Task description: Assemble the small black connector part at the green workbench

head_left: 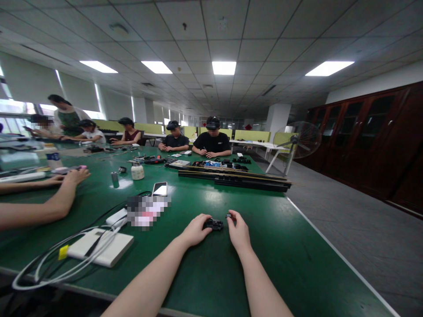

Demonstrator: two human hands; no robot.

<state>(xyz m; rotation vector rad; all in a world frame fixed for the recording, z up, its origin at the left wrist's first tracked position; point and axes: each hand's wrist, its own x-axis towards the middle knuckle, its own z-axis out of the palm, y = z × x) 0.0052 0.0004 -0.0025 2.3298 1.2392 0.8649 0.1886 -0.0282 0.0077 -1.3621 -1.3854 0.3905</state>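
- White box, cables looped across it, near the front edge of the green tabletop; a stretch of green separates it from the left hand.
- Left fingers, narrowed, hold one end of a black part, well inside the edges.
- Small dark piece, pinched by the right hand, just beside that part.
- Black bars beyond, ending near the right edge.

No text legible
The small white print on a co-worker's black T-shirt, the blue label around a bottle and the markings on a pale jar are too small to read.
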